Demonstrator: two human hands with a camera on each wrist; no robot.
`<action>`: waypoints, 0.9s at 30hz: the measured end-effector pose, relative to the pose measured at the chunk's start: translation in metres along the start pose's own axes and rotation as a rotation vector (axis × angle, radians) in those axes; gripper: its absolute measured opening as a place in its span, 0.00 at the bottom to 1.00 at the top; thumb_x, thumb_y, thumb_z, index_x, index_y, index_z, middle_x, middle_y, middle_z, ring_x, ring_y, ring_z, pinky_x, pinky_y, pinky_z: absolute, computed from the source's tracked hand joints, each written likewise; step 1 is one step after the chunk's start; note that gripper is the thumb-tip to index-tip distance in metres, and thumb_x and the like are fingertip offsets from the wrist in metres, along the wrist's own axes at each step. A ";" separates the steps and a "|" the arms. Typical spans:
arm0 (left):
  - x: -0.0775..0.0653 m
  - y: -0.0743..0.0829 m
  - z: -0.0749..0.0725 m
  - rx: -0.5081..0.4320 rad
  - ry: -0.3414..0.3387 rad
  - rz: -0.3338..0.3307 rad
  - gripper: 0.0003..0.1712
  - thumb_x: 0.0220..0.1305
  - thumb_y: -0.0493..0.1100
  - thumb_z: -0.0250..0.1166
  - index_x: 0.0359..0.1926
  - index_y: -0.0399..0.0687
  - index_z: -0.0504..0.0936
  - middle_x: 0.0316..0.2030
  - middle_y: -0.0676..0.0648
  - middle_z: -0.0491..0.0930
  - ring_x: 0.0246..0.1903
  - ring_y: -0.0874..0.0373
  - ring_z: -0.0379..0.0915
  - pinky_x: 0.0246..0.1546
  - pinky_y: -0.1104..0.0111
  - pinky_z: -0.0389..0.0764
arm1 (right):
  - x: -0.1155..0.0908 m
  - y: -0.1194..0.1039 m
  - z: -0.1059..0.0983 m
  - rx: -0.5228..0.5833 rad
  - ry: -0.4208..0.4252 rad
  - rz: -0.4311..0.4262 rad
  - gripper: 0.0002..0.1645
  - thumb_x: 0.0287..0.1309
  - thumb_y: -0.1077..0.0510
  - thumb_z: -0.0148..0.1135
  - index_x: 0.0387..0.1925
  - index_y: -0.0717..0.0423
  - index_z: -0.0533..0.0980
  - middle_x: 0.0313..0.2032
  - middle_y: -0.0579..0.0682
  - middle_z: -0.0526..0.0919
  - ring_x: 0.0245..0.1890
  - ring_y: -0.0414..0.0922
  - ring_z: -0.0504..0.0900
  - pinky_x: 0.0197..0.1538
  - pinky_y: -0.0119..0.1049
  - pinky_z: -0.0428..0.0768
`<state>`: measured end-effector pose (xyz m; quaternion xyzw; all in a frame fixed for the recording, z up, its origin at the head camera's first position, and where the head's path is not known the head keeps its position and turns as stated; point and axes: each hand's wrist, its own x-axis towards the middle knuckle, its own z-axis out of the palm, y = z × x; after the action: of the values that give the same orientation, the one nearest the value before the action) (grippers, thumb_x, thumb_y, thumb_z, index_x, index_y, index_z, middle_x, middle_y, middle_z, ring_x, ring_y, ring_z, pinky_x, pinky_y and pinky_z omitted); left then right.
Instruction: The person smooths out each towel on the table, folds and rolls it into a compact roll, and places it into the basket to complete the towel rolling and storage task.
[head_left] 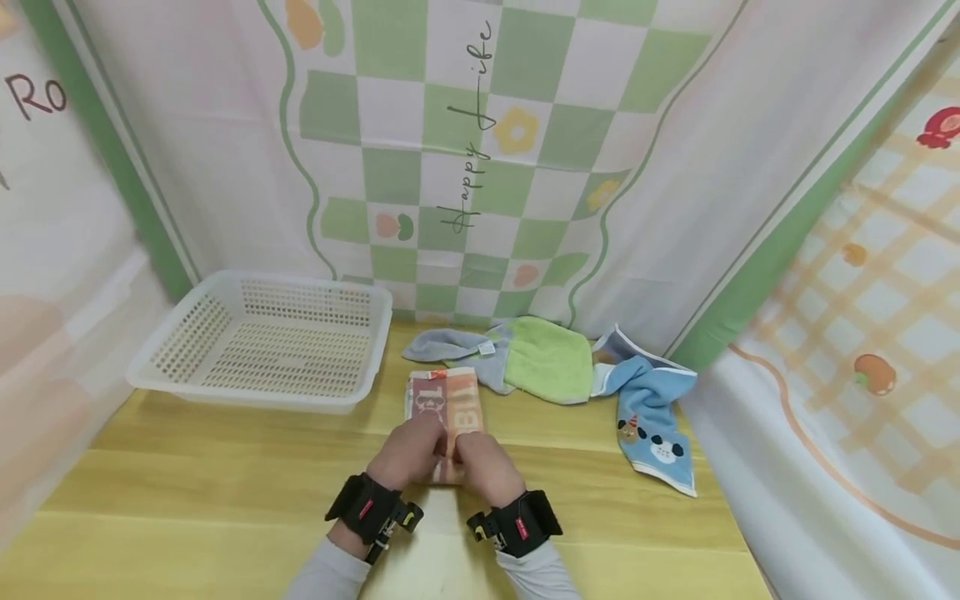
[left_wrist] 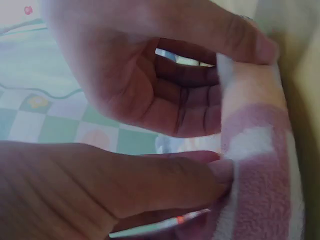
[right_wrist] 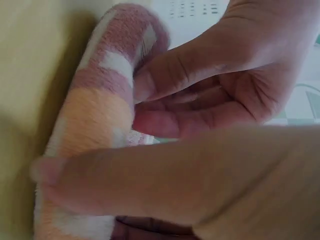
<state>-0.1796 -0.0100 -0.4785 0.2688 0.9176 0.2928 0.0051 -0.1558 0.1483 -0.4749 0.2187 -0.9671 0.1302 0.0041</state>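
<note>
A small terry towel [head_left: 463,400] in maroon and orange, with pale lettering, lies on the table in front of me. Its near edge is folded over into a thick rounded roll, seen close up in the left wrist view as a maroon fold [left_wrist: 262,170]. My left hand [head_left: 408,450] pinches the maroon part between thumb and fingers. Beside it, my right hand [head_left: 491,468] holds the orange part [right_wrist: 95,122], its thumb lying along the fold. The fingertips behind the towel are partly hidden.
At the left stands a white plastic basket [head_left: 360,398] with perforated sides. Behind the towel lies a green and grey cloth [head_left: 551,358], and to its right a crumpled blue towel [head_left: 652,417] with animal faces. Printed curtains surround the wooden table [head_left: 225,492].
</note>
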 end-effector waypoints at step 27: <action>0.008 -0.009 0.002 -0.051 -0.122 0.001 0.06 0.69 0.30 0.57 0.34 0.43 0.74 0.26 0.48 0.71 0.26 0.54 0.69 0.28 0.63 0.72 | 0.011 0.022 -0.015 0.182 -0.044 -0.012 0.14 0.50 0.76 0.64 0.39 0.64 0.84 0.37 0.54 0.86 0.41 0.49 0.83 0.47 0.41 0.83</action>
<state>-0.1903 -0.0114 -0.4845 0.2862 0.9077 0.2994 0.0677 -0.1757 0.1663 -0.4649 0.2269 -0.9498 0.2124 -0.0364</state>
